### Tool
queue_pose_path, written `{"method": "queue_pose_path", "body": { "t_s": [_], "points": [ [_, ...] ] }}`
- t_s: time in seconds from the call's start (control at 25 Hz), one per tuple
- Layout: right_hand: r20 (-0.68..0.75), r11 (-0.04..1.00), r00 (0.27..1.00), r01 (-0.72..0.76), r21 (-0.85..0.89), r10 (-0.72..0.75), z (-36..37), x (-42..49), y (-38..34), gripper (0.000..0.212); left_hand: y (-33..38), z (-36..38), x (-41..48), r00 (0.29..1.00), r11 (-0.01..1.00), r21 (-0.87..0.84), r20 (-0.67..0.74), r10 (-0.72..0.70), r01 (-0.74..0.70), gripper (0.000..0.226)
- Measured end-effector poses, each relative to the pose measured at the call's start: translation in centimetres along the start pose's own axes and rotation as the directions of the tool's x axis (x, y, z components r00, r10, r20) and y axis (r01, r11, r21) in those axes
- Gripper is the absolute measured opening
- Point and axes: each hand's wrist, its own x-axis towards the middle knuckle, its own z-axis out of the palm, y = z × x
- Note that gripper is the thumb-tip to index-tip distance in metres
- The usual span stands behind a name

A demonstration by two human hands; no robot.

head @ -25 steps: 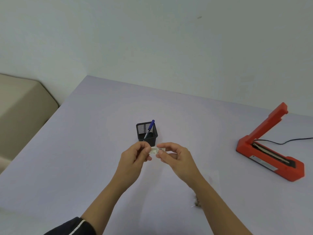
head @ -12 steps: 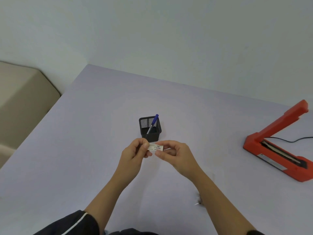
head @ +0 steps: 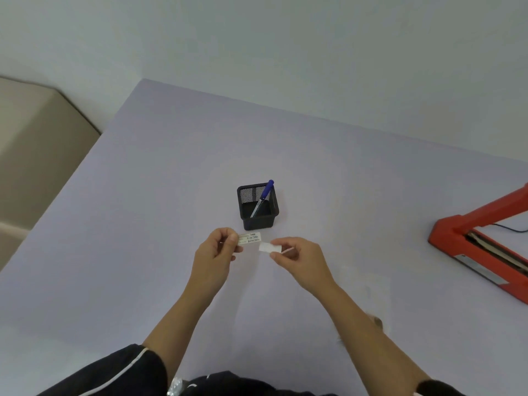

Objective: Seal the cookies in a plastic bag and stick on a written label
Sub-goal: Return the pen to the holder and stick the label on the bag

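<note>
My left hand (head: 217,247) pinches a small written label (head: 251,238) by its left end, held above the table. Just to its right, my right hand (head: 297,256) pinches a white backing strip (head: 269,248) that hangs apart from the label. A clear plastic bag (head: 365,292) lies flat on the table under my right forearm, faint and partly hidden; a bit of its brown contents (head: 377,321) shows beside the arm.
A black mesh pen holder (head: 257,205) with a blue pen (head: 263,195) stands just beyond my hands. A red heat sealer (head: 480,238) with its arm raised and a black cord sits at the right edge. The lavender table (head: 143,224) ends at a beige surface on the left.
The two hands have drawn apart: the white backing has come off the label, with the label staying in my left hand and the backing in my right. The camera has tilted down.
</note>
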Motion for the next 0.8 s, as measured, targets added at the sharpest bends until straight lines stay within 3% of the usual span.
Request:
{"method": "queue_pose_path", "body": {
  "t_s": [0.16, 0.36, 0.48, 0.56, 0.72, 0.8],
  "points": [
    [0.073, 0.921, 0.996, 0.072, -0.382, -0.047, 1.8, 2.6, 3.8, 0.028, -1.3, 0.0, 0.0, 0.997, 0.996, 0.041, -0.042, -0.071, 0.073, 0.016],
    [0.097, 0.798, 0.989, 0.144, -0.585, -0.108, 2.5, 2.9, 4.3, 0.043, -2.0, 0.9, -1.0, 0.994, 0.994, 0.041, -0.055, -0.098, 0.101, 0.015],
    [0.042, 0.845, 0.993, 0.118, -0.521, -0.113, 1.5, 1.6, 4.0, 0.051, -1.7, 2.2, -1.6, 0.993, 0.993, 0.012, -0.008, -0.117, 0.117, 0.015],
    [-0.04, 0.896, 0.991, 0.097, -0.433, -0.127, 0.0, 0.0, 4.2, 0.045, -1.4, 3.4, -1.9, 0.993, 0.994, -0.002, 0.037, -0.114, 0.114, 0.013],
    [-0.296, 0.962, 0.953, -0.017, -0.274, -0.068, -4.5, -5.8, 7.1, 0.026, -1.2, 6.9, -3.4, 0.975, 0.989, -0.04, 0.181, -0.131, 0.141, 0.006],
    [-0.451, 0.975, 0.892, -0.122, -0.185, 0.026, -6.9, -8.9, 9.2, 0.023, -1.4, 9.0, -4.3, 0.953, 0.984, -0.037, 0.258, -0.16, 0.176, 0.007]
  ]
}}
